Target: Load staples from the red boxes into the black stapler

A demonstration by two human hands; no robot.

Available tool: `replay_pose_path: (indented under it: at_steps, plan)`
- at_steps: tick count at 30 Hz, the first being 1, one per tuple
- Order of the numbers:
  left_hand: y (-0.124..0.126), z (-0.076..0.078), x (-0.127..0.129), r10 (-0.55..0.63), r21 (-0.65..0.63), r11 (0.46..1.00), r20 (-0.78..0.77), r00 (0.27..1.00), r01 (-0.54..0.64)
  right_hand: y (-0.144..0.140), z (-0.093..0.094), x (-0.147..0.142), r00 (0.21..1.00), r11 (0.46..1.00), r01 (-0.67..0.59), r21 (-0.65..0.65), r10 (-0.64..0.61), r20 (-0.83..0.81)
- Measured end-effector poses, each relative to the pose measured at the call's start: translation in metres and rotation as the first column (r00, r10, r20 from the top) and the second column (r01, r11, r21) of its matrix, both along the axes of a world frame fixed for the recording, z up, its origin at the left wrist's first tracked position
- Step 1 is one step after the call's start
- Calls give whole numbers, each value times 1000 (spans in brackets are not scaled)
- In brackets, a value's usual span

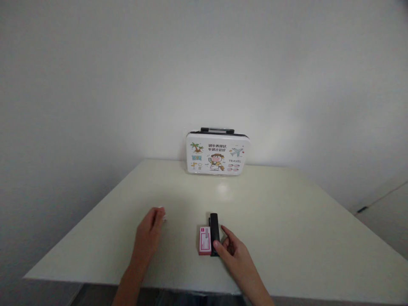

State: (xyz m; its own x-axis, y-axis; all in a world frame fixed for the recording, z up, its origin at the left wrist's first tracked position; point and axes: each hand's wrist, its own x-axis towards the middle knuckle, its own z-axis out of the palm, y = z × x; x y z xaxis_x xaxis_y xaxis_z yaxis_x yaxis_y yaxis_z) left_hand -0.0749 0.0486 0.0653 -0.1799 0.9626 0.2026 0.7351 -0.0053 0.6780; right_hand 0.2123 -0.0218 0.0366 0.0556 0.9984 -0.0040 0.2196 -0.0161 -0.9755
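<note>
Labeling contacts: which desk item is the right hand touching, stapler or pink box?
The black stapler: right hand fingers lie on it. The pink box sits beside it.

Right hand (232, 250) at black stapler (215, 228), pink box (205, 240) beside it, left hand (149, 233) left of stapler, on bench (287, 221).

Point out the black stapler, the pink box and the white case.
Black stapler (215, 227), head view, top of body.
Pink staple box (205, 240), head view, lid.
White cartoon-printed case (217, 155), head view, front face.
</note>
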Motion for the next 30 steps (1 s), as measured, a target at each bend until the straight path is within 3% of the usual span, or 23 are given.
replay_pose_path:
  at_steps: [2,3,5,9,12,21,25,30]
  plan:
    - [13,-2,-19,129,-48,990,-45,991,-131,-4,2,0,999,999,-44,-28,44,22]
    - [19,-3,-21,131,-67,989,-67,989,-136,-5,4,-1,997,997,-69,-34,70,27]
    - [27,-6,-8,66,-90,993,-105,992,-76,-4,9,-5,992,992,-124,-24,124,18]
    - [32,-9,56,-190,-80,980,-135,973,180,1,23,-13,984,984,-176,31,175,9]
    - [24,-8,91,-305,-83,952,-138,942,296,2,32,-15,980,982,-182,50,177,86]
    - [6,-11,110,-328,-82,944,-156,932,319,6,33,-16,977,983,-178,51,170,131]
    - [1,-12,139,-291,-83,956,-180,939,281,6,33,12,971,977,-211,32,206,117]
    - [8,-12,215,-289,-80,957,-192,938,279,11,34,90,965,978,-210,-5,208,159]
